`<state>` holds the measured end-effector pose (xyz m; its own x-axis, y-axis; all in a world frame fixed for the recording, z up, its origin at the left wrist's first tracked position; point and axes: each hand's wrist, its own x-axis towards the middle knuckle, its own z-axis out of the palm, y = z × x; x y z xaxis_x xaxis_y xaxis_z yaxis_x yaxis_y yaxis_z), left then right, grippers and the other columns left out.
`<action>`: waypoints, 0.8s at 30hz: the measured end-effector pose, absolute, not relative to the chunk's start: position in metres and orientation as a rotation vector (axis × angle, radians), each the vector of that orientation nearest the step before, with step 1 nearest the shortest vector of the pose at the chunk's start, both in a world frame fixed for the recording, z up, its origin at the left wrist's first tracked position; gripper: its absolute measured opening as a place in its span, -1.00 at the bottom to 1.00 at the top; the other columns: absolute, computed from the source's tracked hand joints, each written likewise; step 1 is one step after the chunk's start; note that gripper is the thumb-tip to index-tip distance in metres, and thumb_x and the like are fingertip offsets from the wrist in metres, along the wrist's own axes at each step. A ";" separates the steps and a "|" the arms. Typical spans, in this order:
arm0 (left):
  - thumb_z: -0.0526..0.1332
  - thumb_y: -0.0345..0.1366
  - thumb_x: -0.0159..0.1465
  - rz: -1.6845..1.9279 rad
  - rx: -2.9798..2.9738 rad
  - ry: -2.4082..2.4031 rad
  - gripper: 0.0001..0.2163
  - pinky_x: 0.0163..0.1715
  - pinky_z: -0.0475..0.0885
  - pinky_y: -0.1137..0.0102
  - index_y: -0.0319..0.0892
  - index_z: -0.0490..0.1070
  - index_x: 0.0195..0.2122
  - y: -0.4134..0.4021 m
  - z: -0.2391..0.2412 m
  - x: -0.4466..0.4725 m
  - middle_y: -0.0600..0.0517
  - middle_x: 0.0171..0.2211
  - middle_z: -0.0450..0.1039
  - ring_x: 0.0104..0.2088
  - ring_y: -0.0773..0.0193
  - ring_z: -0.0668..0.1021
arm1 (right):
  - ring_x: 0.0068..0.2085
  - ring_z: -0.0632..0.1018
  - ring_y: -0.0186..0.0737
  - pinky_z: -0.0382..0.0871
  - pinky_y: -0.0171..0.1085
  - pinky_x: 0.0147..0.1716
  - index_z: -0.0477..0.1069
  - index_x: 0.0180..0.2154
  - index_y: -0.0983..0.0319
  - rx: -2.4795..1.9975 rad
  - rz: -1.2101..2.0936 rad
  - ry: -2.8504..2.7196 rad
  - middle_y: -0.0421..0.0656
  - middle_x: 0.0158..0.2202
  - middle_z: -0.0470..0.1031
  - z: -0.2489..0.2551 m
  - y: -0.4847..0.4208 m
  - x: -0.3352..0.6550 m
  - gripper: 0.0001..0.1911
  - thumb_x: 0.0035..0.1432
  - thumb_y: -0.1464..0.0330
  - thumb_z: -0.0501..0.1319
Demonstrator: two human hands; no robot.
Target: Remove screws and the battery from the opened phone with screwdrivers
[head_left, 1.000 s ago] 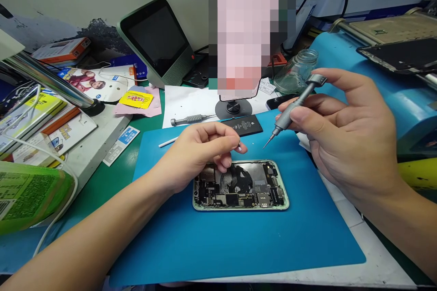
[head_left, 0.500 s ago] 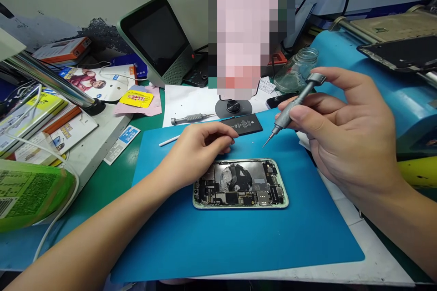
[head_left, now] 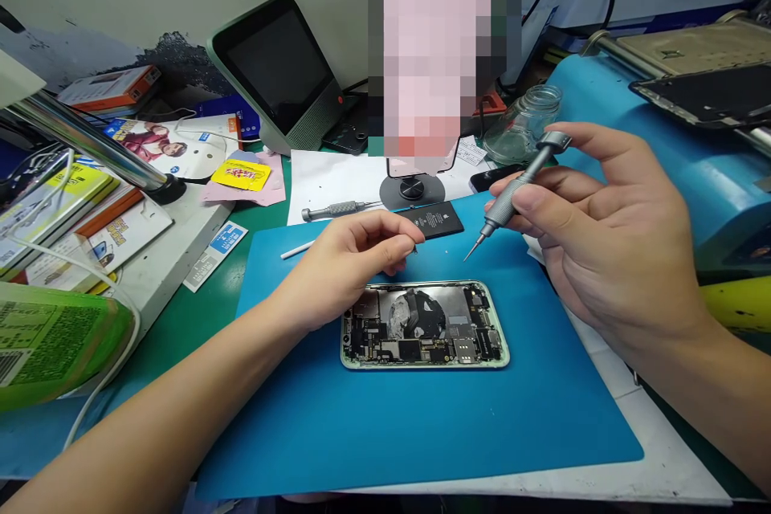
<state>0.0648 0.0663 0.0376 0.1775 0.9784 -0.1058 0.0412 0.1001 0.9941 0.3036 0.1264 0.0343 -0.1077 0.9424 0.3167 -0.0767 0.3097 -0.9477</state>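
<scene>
An opened phone (head_left: 425, 325) lies face up on the blue mat (head_left: 385, 426), its boards and inner metal exposed. Over its upper left edge, my left hand (head_left: 361, 257) is pinched, with a tiny dark piece showing at the fingertips; its kind is too small to make out. My right hand (head_left: 608, 217) grips a grey precision screwdriver (head_left: 511, 197), its tip slanting down to the left above the mat. Behind my left fingers lies a black phone battery (head_left: 439, 218), partly covered by them. A second screwdriver (head_left: 340, 210) and a white stick (head_left: 296, 250) rest nearby.
At the back stand a smart display (head_left: 277, 64), a round phone stand (head_left: 412, 191) and a glass jar (head_left: 524, 124). Boxes and a green packet (head_left: 57, 345) crowd the left. A blue machine (head_left: 638, 144) bearing a black screen panel (head_left: 711, 92) fills the right.
My left hand has lifted and turned slightly, its fingertips shifting a little right, so the tiny dark piece now shows. The screwdriver in my right hand has barely moved.
</scene>
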 end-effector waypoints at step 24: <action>0.28 -0.38 0.32 0.726 1.823 1.568 -0.90 -0.34 0.37 0.35 -0.14 0.61 -0.26 0.067 0.039 0.060 0.04 -0.33 0.65 -0.32 0.21 0.60 | -0.13 0.77 -0.18 0.80 -0.20 -0.10 0.48 0.08 -0.07 -0.859 1.074 -1.425 -0.32 -0.21 0.68 0.031 0.126 0.306 -0.54 0.22 0.39 0.48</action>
